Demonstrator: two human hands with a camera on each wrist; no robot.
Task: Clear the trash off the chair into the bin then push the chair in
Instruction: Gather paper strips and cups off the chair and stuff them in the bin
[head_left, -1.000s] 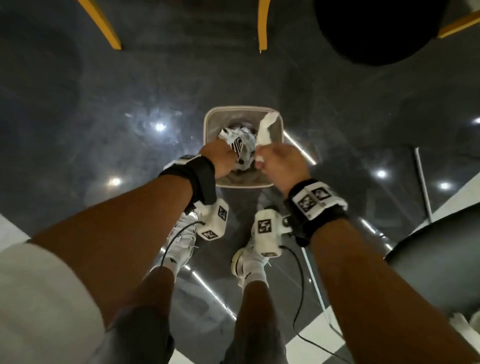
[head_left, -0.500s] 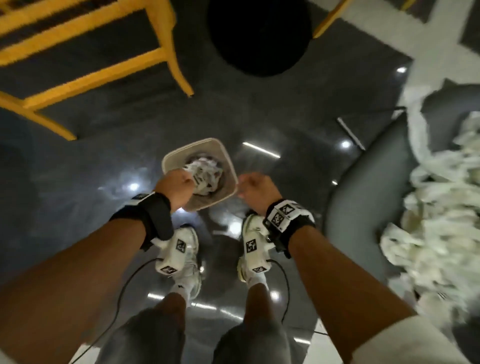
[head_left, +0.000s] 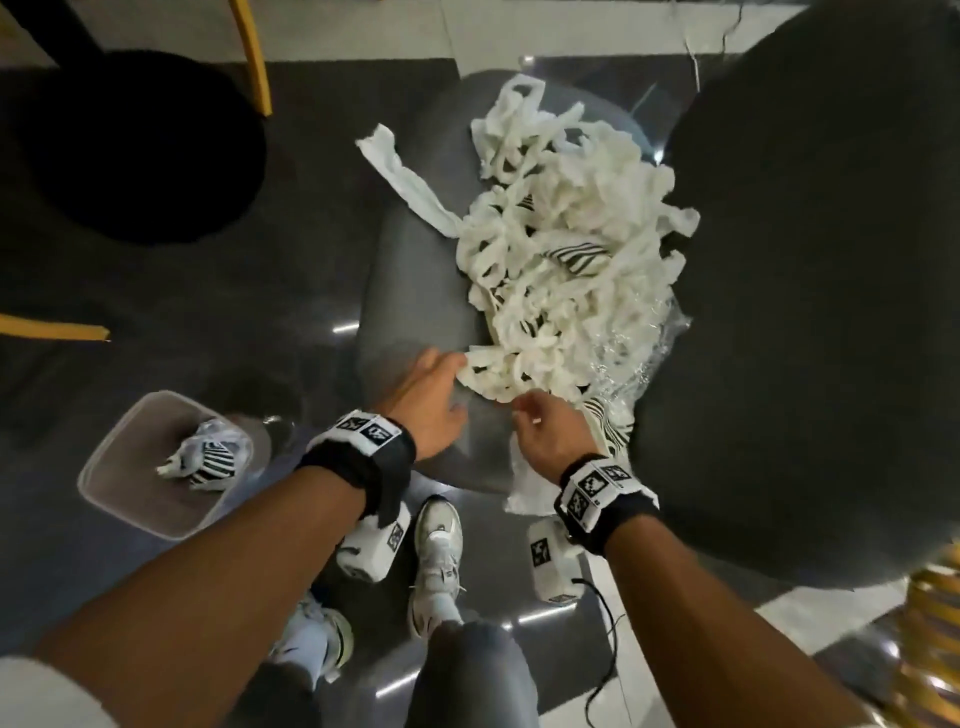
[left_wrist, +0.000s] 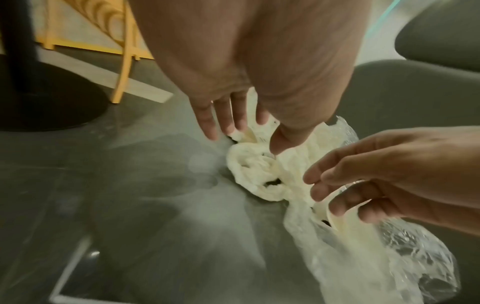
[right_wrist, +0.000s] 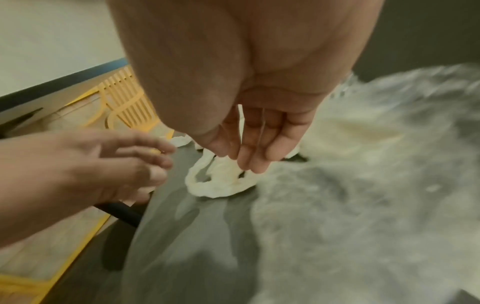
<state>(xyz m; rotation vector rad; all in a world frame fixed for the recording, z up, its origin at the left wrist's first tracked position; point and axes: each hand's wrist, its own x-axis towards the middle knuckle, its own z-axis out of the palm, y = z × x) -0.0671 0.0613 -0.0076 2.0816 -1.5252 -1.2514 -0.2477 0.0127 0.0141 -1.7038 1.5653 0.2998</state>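
Observation:
A grey chair seat (head_left: 415, 291) carries a big pile of white tissue strips (head_left: 566, 249) mixed with striped paper and clear plastic wrap (head_left: 639, 343). My left hand (head_left: 436, 384) reaches over the seat's near edge, fingers straight, fingertips at the closest tissue loop (left_wrist: 254, 174). My right hand (head_left: 540, 431) hovers just right of it, fingers loosely spread over the tissue (right_wrist: 221, 181) and the plastic (left_wrist: 376, 257), gripping nothing. The pale square bin (head_left: 111, 441) stands on the floor to my lower left with crumpled striped trash (head_left: 205, 460) inside.
The chair's dark backrest (head_left: 805, 312) fills the right side. A black round table base (head_left: 130, 145) and yellow chair legs (head_left: 254, 57) stand behind the bin. Another yellow chair (head_left: 930, 623) is at the lower right. My shoes (head_left: 439, 540) are between bin and chair.
Both hands have left the bin, where the striped and tissue trash now lies, and swung right to the chair's pile. My view turned from the bin to the chair.

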